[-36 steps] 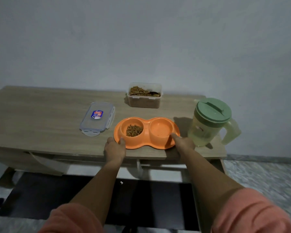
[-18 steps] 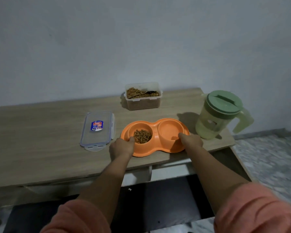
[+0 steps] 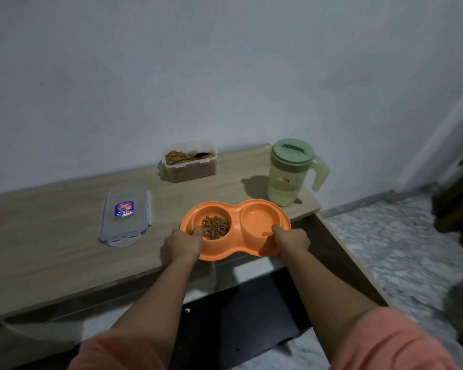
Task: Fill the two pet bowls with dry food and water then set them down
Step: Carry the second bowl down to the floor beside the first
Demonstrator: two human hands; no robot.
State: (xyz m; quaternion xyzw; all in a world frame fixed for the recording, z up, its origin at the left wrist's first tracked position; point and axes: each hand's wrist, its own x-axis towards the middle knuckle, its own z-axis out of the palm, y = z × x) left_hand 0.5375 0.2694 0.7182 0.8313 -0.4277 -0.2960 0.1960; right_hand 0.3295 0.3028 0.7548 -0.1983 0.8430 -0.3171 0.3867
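the orange plastic double pet bowl point(image 3: 235, 227), at the wooden table's point(image 3: 51, 236) front edge, is gripped by left hand point(image 3: 183, 243) and right hand point(image 3: 292, 240); kibble is in, water appears added, setting down remains.

Light wood-grain tabletop point(image 3: 51, 236) stands against a plain pale grey-blue wall point(image 3: 171, 62). A clear rectangular plastic lid with side clips and a blue-and-red label point(image 3: 125, 215) lies flat on the tabletop. Under the tabletop: a dark, near-black panel point(image 3: 238, 316) and a pale strip along the frame. Mottled grey stone floor point(image 3: 398, 249) at right, partly blurred. A dark brown object at the far right edge, not identifiable.
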